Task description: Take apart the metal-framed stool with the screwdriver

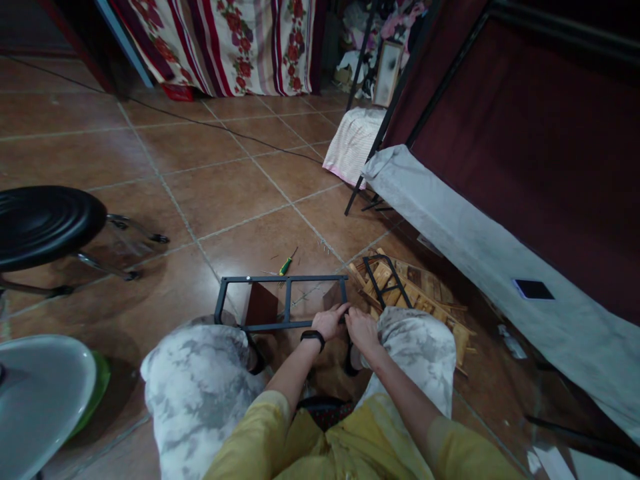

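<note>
Left hand point(329, 321), right hand point(361, 329) side by side, fingers curled

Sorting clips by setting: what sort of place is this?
Probably a room in a home: tiled floor, floral curtain, black stool. Both hands, left hand and right hand, rest on a metal frame.

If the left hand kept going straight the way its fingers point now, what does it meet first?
The left hand points up-right along the black metal frame. Likely first is the frame's right end bar, then the wooden slats; depth is unclear.
</note>
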Demonstrator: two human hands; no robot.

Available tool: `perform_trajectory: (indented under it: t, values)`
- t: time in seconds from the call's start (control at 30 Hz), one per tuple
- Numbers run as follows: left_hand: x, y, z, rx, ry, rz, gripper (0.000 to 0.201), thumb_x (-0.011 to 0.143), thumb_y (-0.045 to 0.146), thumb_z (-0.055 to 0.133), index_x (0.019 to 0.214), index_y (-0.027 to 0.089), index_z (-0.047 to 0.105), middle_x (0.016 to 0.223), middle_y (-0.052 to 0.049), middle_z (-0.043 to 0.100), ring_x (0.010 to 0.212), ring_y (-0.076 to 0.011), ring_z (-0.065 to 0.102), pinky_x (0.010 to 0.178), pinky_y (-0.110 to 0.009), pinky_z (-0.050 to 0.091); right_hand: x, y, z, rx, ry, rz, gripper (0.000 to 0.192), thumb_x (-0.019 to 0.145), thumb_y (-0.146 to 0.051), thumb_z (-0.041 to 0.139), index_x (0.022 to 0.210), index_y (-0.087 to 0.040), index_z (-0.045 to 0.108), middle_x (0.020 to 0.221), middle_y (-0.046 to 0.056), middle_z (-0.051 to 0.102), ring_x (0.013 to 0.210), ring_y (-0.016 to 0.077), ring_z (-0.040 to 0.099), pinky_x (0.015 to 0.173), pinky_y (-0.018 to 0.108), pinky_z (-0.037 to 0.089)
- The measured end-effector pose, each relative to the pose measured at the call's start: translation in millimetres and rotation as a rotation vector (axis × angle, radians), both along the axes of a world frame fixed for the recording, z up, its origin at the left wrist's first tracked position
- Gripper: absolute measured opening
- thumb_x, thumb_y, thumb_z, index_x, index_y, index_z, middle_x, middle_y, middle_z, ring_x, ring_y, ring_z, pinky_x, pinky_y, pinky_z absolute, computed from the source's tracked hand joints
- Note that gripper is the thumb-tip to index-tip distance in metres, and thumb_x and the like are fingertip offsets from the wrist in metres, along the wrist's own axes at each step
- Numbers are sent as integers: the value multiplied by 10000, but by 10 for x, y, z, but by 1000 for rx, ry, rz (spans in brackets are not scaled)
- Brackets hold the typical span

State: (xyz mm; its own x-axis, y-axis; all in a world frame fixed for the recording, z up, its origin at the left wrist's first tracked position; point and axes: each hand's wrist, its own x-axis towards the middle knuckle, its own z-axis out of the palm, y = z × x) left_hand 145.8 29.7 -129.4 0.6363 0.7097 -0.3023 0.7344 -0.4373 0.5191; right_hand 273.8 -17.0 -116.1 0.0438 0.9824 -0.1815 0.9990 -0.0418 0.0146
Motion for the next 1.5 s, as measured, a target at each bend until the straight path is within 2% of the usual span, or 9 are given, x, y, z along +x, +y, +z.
perform_trajectory:
  t: [0.27, 0.43, 0.6, 0.8, 0.97, 1.17, 1.23, 1.37, 1.5]
  values:
    - [-12, -11, 77, -8, 11, 20, 632, 832, 311, 508, 1396, 387, 234, 1394, -24, 424, 1124, -200, 551, 870, -292, 472, -15, -70, 7, -7, -9, 15, 275, 961, -296, 323, 1106, -173, 522, 975, 102, 617, 946, 197, 574, 818, 322, 391]
    - [-30, -3, 20, -10, -8, 33, 648, 818, 349, 531, 1391, 410, 233, 1400, -12, 417, 1126, -205, 550, 863, -302, 474, 34, -73, -23, -82, 67, 105, 246, 949, -149, 299, 1084, -172, 503, 1022, 86, 595, 935, 158, 578, 808, 273, 402]
    - [-4, 3, -48, -8, -49, 29, 659, 811, 306, 524, 1391, 414, 231, 1392, -5, 425, 1126, -208, 549, 839, -310, 484, 25, 23, -25, -71, 10, 64, 260, 965, -249, 300, 1079, -146, 508, 974, 111, 610, 891, 182, 597, 771, 296, 416]
    - [18, 3, 19, -22, -37, 17, 661, 813, 294, 520, 1398, 394, 229, 1394, -14, 420, 1125, -209, 545, 854, -312, 476, -5, 30, -6, -66, -5, 21, 303, 973, -258, 265, 1089, -138, 517, 975, 118, 613, 936, 198, 579, 794, 316, 401]
    - [-14, 10, 44, -29, -30, 9, 640, 833, 310, 497, 1400, 399, 212, 1395, -10, 418, 1127, -197, 541, 847, -296, 477, 46, -43, 16, -82, 40, 99, 261, 962, -257, 316, 1108, -157, 508, 1044, 114, 593, 973, 197, 562, 863, 334, 373]
    - [-7, 2, -46, -6, -62, 21, 647, 822, 300, 506, 1395, 404, 222, 1385, 1, 430, 1126, -198, 543, 856, -305, 479, 57, 22, 58, -87, 3, 138, 281, 960, -259, 314, 1050, -139, 552, 979, 122, 635, 899, 199, 603, 824, 328, 399]
    - [4, 2, -66, -3, -74, 19, 648, 827, 288, 494, 1400, 402, 213, 1383, -3, 432, 1123, -199, 546, 851, -309, 482, 29, 42, 66, -91, -5, 116, 318, 966, -254, 288, 1015, -133, 577, 946, 127, 652, 884, 197, 618, 828, 334, 402]
    - [13, 9, -62, -17, -59, 10, 678, 817, 297, 515, 1407, 396, 195, 1399, -14, 412, 1132, -207, 540, 846, -315, 483, 9, 28, 65, -154, 19, -65, 413, 971, -349, 275, 946, -142, 632, 872, 133, 679, 807, 195, 648, 723, 295, 430]
    - [3, 11, -42, -25, -60, 18, 674, 805, 292, 539, 1392, 400, 224, 1392, -6, 422, 1124, -203, 545, 852, -304, 476, 148, -5, 50, -161, 155, -144, 489, 976, -407, 204, 955, -182, 638, 867, 96, 684, 816, 183, 646, 684, 267, 434]
